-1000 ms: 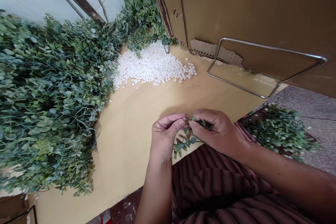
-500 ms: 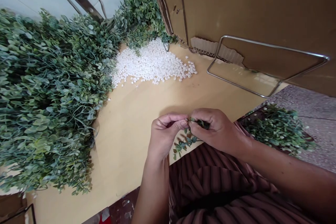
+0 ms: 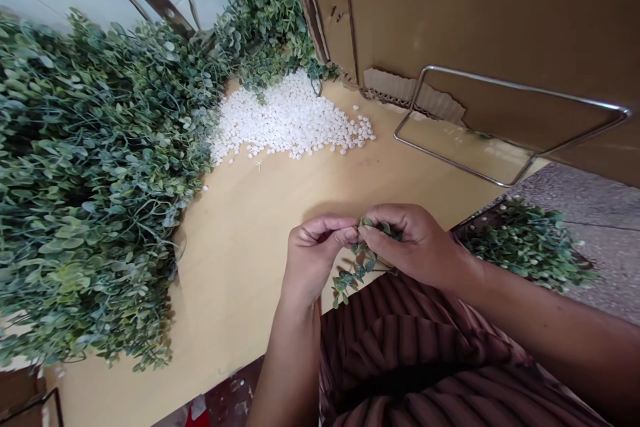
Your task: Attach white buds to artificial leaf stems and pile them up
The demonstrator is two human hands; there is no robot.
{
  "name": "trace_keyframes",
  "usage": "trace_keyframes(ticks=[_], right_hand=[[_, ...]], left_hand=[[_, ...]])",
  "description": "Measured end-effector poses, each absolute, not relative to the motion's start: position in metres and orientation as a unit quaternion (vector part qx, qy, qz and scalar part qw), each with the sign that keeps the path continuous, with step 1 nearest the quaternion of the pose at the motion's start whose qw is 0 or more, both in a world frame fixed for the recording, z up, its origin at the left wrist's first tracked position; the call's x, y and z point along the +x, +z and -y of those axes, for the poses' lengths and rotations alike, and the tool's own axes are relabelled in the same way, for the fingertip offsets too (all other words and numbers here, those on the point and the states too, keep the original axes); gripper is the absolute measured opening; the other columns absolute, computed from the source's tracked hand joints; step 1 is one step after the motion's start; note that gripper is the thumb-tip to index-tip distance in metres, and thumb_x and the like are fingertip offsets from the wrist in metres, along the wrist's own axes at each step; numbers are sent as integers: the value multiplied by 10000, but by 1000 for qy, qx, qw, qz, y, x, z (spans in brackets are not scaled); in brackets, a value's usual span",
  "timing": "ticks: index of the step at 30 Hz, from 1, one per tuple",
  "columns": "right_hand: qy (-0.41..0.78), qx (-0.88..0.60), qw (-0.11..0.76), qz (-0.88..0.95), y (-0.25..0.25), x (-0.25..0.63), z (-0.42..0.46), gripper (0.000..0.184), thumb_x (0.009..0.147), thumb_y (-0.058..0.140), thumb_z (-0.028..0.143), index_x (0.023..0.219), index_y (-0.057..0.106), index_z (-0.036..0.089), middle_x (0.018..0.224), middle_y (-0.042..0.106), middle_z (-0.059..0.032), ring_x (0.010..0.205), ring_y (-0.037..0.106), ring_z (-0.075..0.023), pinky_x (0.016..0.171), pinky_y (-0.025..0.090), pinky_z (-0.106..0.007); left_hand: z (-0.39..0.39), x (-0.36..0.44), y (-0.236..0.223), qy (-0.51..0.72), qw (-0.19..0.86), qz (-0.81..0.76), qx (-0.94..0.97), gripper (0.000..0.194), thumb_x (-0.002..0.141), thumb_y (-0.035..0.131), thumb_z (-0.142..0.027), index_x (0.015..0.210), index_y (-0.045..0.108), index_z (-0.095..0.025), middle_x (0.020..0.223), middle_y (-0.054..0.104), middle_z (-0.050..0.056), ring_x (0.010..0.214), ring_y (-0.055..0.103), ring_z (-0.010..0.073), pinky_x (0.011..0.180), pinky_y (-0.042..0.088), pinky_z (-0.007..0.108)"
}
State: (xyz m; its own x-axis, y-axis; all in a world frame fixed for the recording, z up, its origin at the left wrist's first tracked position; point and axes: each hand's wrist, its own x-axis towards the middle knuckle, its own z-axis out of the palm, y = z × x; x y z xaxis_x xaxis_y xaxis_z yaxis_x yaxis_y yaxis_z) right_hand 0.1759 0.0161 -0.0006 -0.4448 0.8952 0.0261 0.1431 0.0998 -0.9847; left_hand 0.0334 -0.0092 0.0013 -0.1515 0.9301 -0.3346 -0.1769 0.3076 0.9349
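Observation:
Close together over the table's near edge, both my hands meet at the fingertips. My right hand (image 3: pixel 407 233) is closed around an artificial leafy sprig (image 3: pixel 357 272), whose small green leaves hang below the fingers. Thumb and forefinger of my left hand (image 3: pixel 320 243) are pinched together against the right fingertips, at a leaf end of the sprig. Whatever lies between the left fingertips is too small and covered to make out. Beyond the hands, a heap of small white beads (image 3: pixel 290 117) is spread on the tan tabletop (image 3: pixel 240 247).
A large mass of artificial foliage (image 3: pixel 100 180) covers the left side, with more foliage (image 3: pixel 267 7) behind the beads. At the right back stands a cardboard box (image 3: pixel 475 20) with a bent metal wire frame (image 3: pixel 463 163) before it. Sprigs with white beads (image 3: pixel 535 243) lie at lower right.
My right thumb and fingers have shifted slightly at the sprig's tip, and a little more of the leaves shows. My left hand stays nearly where it was.

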Motion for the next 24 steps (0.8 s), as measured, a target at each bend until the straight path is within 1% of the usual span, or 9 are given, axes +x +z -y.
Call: trace_keyframes(ticks=[4, 9, 16, 21, 24], right_hand=[[540, -381, 345, 666, -1, 177, -17, 233, 764, 440, 203, 534, 423, 165, 507, 377, 39, 513, 378, -71, 479, 327, -177], [526, -383, 350, 674, -1, 177, -17, 225, 753, 435, 181, 530, 414, 165, 501, 365, 42, 501, 359, -66, 466, 309, -175], [521, -383, 343, 681, -3, 179, -17, 206, 757, 434, 189, 554, 454, 159, 526, 390, 31, 522, 385, -79, 493, 340, -186], [515, -380, 355, 681, -4, 179, -16, 194, 746, 439, 177, 555, 462, 155, 519, 391, 35, 518, 389, -75, 489, 335, -178], [521, -379, 354, 678, -3, 179, -16, 189, 739, 441, 174, 552, 461, 153, 516, 406, 34, 509, 391, -71, 481, 331, -173]], left_hand=[[9, 34, 1, 507, 568, -567, 316, 122, 542, 798, -220, 631, 722, -187, 567, 675, -3, 519, 582, 78, 548, 503, 194], [9, 35, 0, 503, 565, -563, 333, 97, 557, 789, -189, 628, 723, -190, 597, 682, -6, 542, 586, 69, 559, 497, 174], [10, 35, -1, 529, 551, -548, 340, 104, 561, 792, -226, 630, 721, -195, 560, 664, -11, 527, 583, 73, 546, 492, 177], [9, 35, -1, 517, 543, -566, 342, 128, 543, 799, -241, 622, 718, -180, 579, 668, -3, 515, 567, 73, 527, 493, 186], [8, 36, 1, 498, 545, -576, 350, 116, 544, 794, -221, 619, 718, -175, 585, 664, 0, 522, 567, 78, 522, 496, 190]])
